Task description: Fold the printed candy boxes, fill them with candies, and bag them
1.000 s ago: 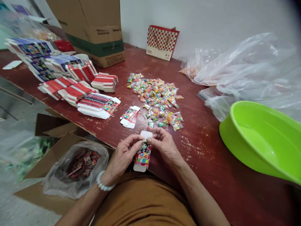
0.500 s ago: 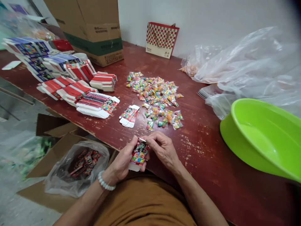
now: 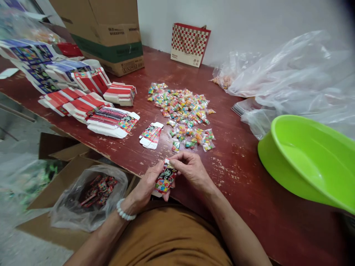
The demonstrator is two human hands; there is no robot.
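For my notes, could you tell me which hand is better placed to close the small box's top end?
Probably the right hand: its fingers pinch the top end of the small box, while the left hand grips its body.

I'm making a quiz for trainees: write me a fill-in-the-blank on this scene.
The left hand and right hand grip one small, mostly ____ box.
The basin is ____.
The bracelet sits on the ____ wrist.
Missing words: red; green; left.
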